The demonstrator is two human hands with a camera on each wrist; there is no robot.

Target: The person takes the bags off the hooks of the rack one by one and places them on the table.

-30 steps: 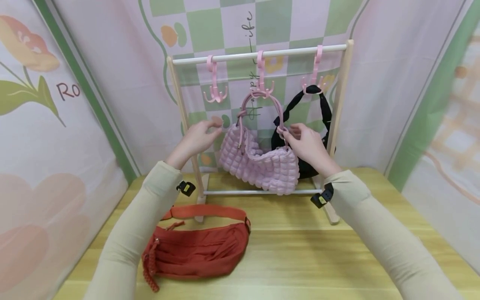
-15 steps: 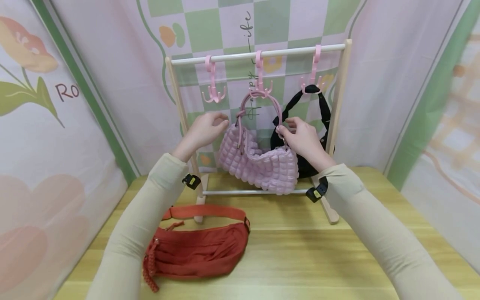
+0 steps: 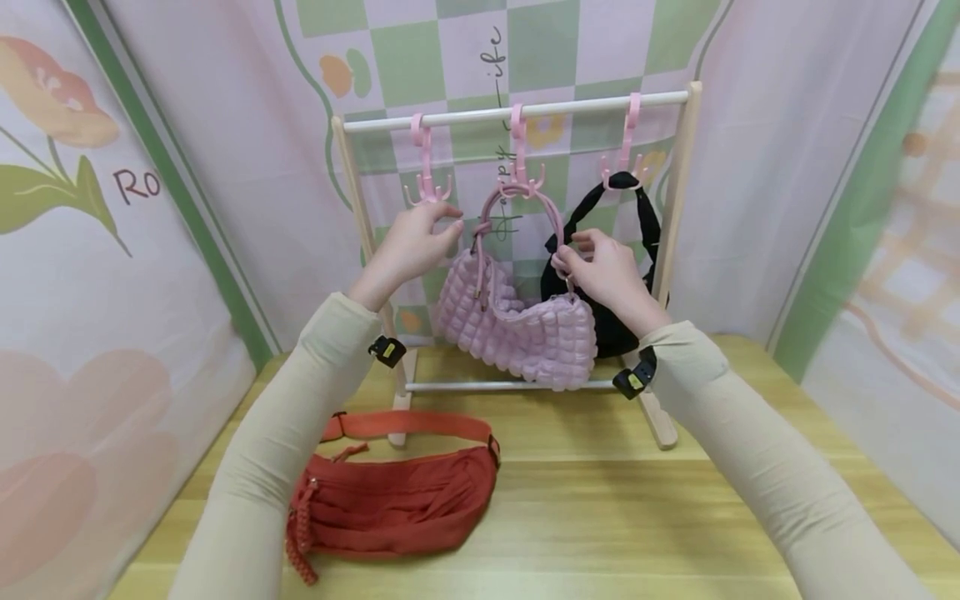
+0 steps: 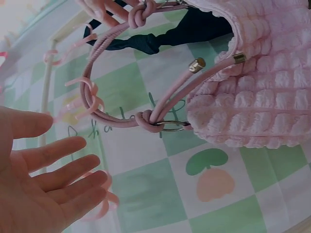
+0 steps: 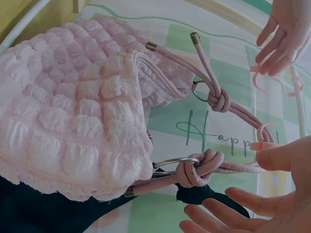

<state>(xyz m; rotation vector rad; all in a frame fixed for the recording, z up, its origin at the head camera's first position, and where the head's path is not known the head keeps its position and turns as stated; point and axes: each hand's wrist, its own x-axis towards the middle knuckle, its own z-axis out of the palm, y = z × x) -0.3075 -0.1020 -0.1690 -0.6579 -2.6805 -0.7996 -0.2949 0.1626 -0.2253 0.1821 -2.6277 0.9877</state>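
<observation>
A puffy pink quilted handbag (image 3: 517, 337) hangs by its knotted cord handle (image 4: 108, 41) from the middle pink hook (image 3: 519, 158) on a rack. My left hand (image 3: 412, 246) is raised left of the handle, close below the left pink hook (image 3: 427, 158). In the left wrist view its fingers are spread and hold nothing. By the handle's right knot (image 5: 199, 167) is my right hand (image 3: 611, 279), thumb and fingers apart around the cord without gripping it. Whether its thumb touches the cord, I cannot tell.
A black bag (image 3: 611, 329) hangs from the right pink hook (image 3: 628, 142), partly behind the handbag and my right hand. An orange-red waist bag (image 3: 397, 504) lies on the wooden table (image 3: 600, 517) at front left. The rack's wooden posts (image 3: 681, 183) flank the bags.
My left hand has risen and moved slightly right, up to just below the left hook. The right hand has drifted slightly left by the handle. The handbag hangs as before.
</observation>
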